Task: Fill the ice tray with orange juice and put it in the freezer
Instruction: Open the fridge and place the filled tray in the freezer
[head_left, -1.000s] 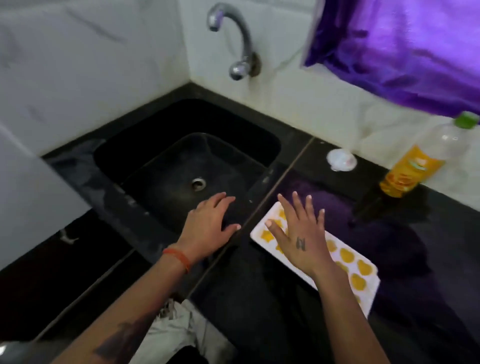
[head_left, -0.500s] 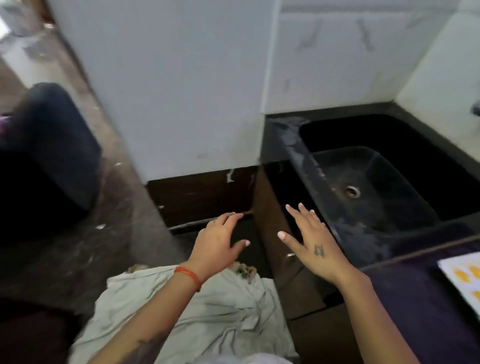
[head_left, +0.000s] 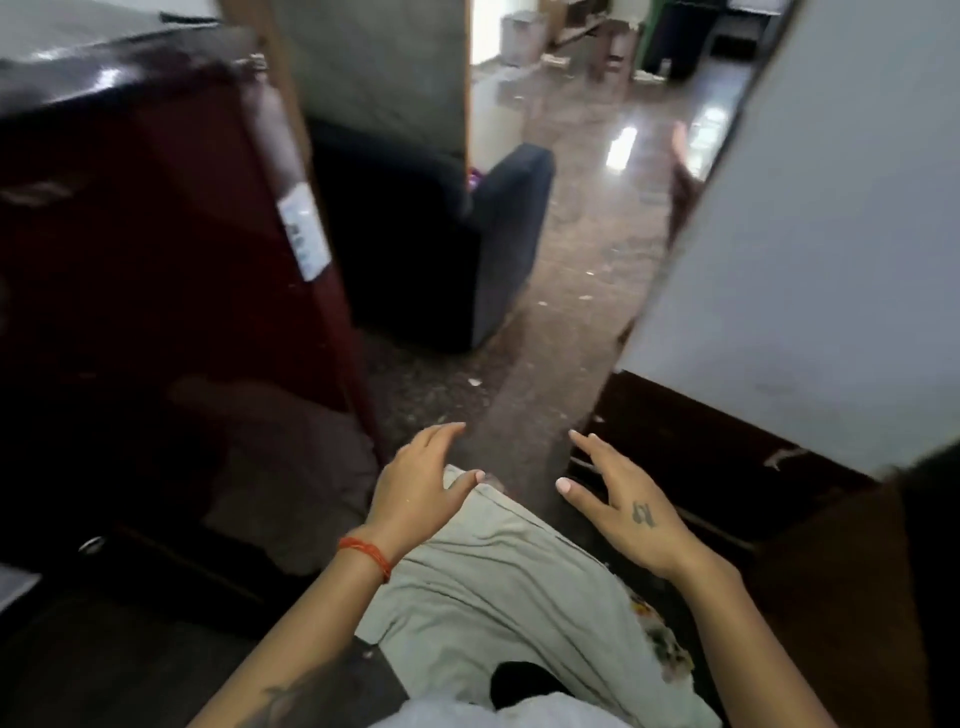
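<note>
Fridge (head_left: 156, 249), seemingly, left; sofa (head_left: 441, 249) ahead

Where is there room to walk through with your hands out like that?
Bare floor runs ahead between the dark red fridge and white wall. The open left hand and right hand hang over it. Farther left, a dark sofa crowds it.

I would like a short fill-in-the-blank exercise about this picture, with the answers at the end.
1. Both hands are open and hold ____.
2. The band on the left wrist is ____ in colour.
3. The dark red fridge stands on the person's ____ side.
4. The small tattoo is on the back of the ____ hand.

Answers: nothing; orange; left; right
</note>
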